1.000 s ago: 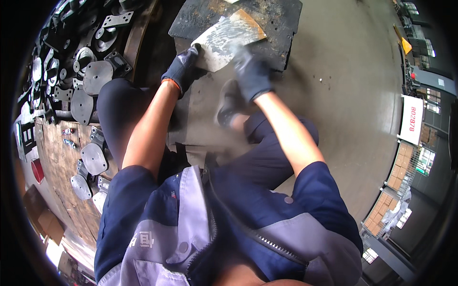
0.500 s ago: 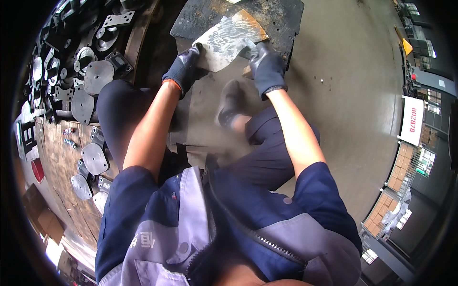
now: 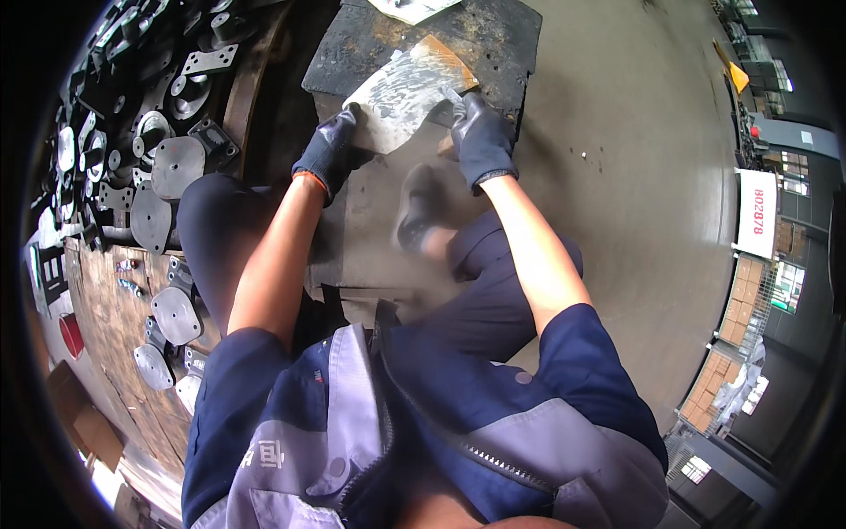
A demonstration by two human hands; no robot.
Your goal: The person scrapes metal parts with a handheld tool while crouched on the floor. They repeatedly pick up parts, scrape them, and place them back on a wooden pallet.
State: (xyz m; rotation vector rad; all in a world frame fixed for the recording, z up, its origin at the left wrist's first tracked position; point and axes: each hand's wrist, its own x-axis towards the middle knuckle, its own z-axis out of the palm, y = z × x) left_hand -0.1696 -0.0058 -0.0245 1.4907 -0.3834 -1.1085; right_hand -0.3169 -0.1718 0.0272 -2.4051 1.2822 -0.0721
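A thin, curved pale sheet (image 3: 410, 97) with grey streaks and an orange-brown far corner lies partly over a dark, worn block (image 3: 507, 44). Its near part hangs past the block's near edge. My left hand (image 3: 328, 152), in a dark glove with an orange cuff edge, is closed on the sheet's left side. On the right edge, my gloved right hand (image 3: 482, 137) pinches the sheet, with a small greyish piece showing at its fingertips; I cannot make out whether that is part of the sheet. Another pale sheet (image 3: 414, 7) rests at the block's far side.
To the left, a wooden bench (image 3: 132, 353) carries several grey metal plates (image 3: 178, 167) and brackets. My shoe (image 3: 421, 212) is on the floor below the block. A white sign (image 3: 756, 212) and stacked brown boxes (image 3: 745, 300) stand along the far right.
The block, sheet and both hands now appear lower and slightly left in the picture, as does most of the surroundings. Both hands keep their hold on the sheet.
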